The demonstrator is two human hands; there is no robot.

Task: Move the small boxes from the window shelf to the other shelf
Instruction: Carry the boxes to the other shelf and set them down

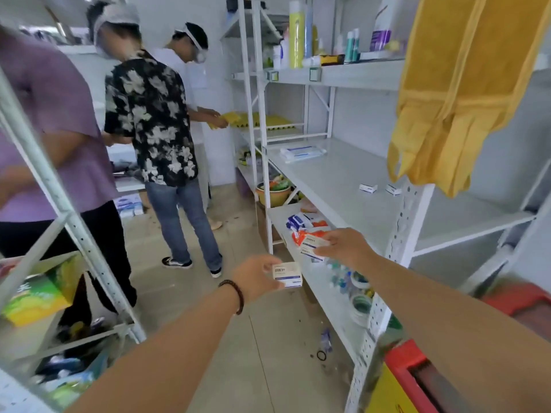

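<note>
Centre frame, the left hand (253, 277) pinches one box (288, 274); the right hand (343, 247) grips two stacked boxes (313, 247). Two more boxes (368, 188) lie on the shelf (334, 174), right of centre.

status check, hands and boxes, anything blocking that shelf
Left hand grips one small box. Right hand holds two stacked boxes. Two more boxes on middle shelf. Path clear; yellow cloth hangs above.

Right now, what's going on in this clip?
A person carries small white boxes, one in the left hand and a couple in the right hand: a box and a small stack. Two more small boxes lie on the white shelf ahead. Other people work at shelves nearby.
</note>
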